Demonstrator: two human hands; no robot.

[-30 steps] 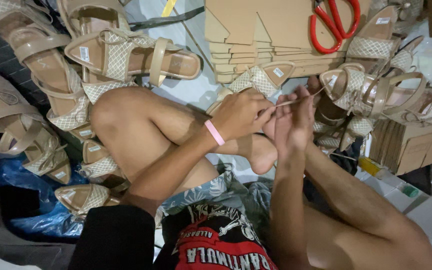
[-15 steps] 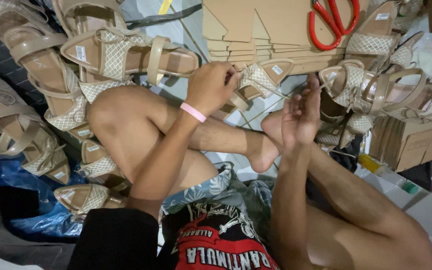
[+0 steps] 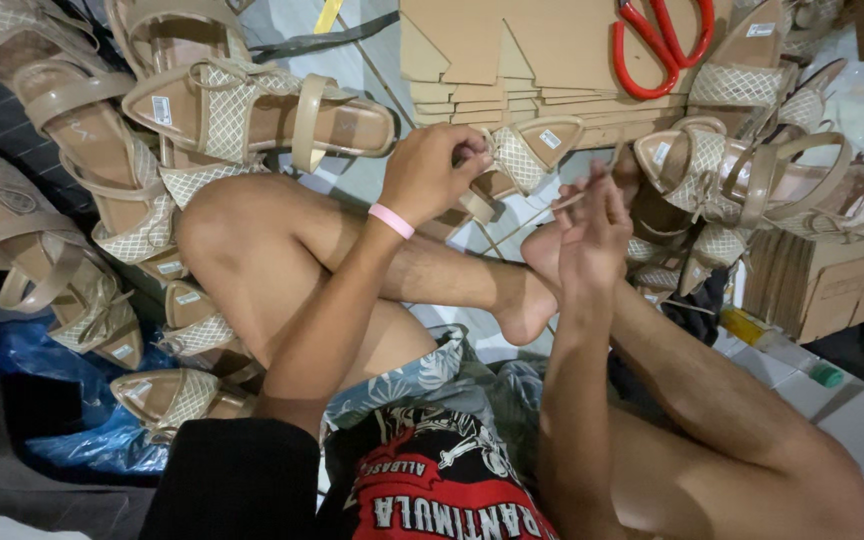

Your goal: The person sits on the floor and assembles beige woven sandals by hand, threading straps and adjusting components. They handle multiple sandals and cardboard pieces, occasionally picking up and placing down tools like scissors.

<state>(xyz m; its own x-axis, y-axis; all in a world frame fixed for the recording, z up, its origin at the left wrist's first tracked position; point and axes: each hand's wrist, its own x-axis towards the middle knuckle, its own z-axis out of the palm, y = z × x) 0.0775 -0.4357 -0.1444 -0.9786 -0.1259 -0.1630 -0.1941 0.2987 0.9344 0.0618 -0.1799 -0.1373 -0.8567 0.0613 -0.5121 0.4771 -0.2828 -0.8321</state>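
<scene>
I sit cross-legged on the floor with my foot (image 3: pixel 532 290) between my hands. My left hand (image 3: pixel 437 172), with a pink wristband (image 3: pixel 392 220), is closed on the back of a beige woven-strap sandal (image 3: pixel 530 150) lying just below a cardboard stack. My right hand (image 3: pixel 592 225) is held upright to the right of it, fingers nearly straight, pinching a thin beige strand (image 3: pixel 537 215) that runs down-left from the fingers. The two hands are a short way apart.
Red scissors (image 3: pixel 664 45) lie on a stack of flattened cardboard (image 3: pixel 512 50). Beige sandals are piled at left (image 3: pixel 82 160) and at right (image 3: pixel 752 170). Folded cardboard boxes (image 3: pixel 822 285) stand at right; a blue plastic bag (image 3: pixel 72 445) lies at lower left.
My left hand moved up and left away from my right hand, now gripping the sandal near the cardboard. My right hand lifted slightly and stays by my foot with the strand.
</scene>
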